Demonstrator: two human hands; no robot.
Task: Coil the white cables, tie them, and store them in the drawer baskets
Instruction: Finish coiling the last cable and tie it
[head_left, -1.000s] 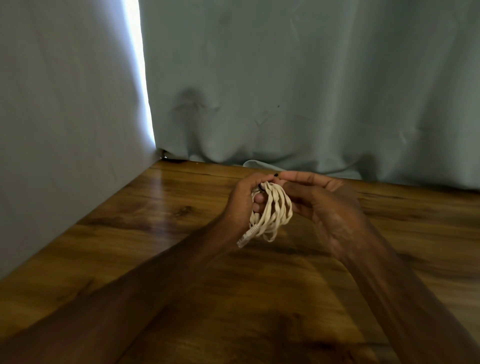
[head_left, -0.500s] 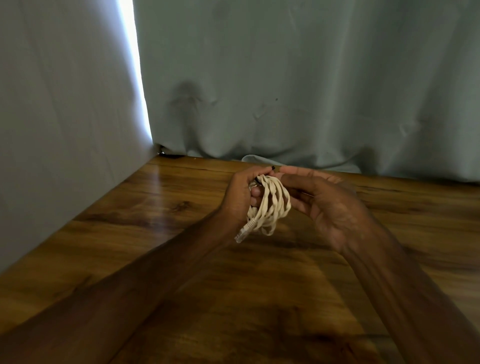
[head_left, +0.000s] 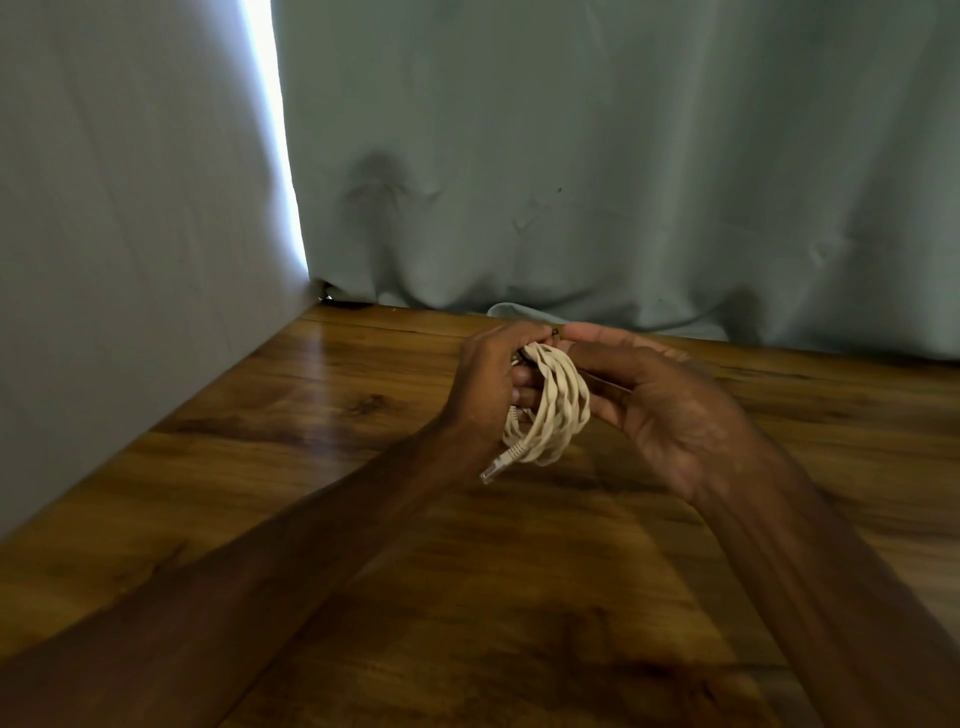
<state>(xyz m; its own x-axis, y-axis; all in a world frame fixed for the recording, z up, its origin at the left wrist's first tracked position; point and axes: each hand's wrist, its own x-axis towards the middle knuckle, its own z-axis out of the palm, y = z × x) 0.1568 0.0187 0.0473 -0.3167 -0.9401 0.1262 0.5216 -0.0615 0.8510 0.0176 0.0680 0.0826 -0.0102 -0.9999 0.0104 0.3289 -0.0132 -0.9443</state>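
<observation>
— Where are the hands?
— Together, right of the frame's centre, raised above the brown wood-grain bench (head_left: 311, 467). Between them is a coil of white cable (head_left: 563, 410).
— How is it held?
— The left hand (head_left: 485, 384) has its fingers curled round the coil's left side. The right hand (head_left: 660, 405) faces palm up, its fingers reaching behind the loops and its thumb over the top.
— Anything at the top?
— A small dark bit (head_left: 556, 331) where the fingertips meet; I cannot tell what it is.
— And the cable's end?
— A clear plastic plug (head_left: 493, 470) hangs lower left of the coil. A grey-green curtain (head_left: 571, 156) fills the upper frame.
</observation>
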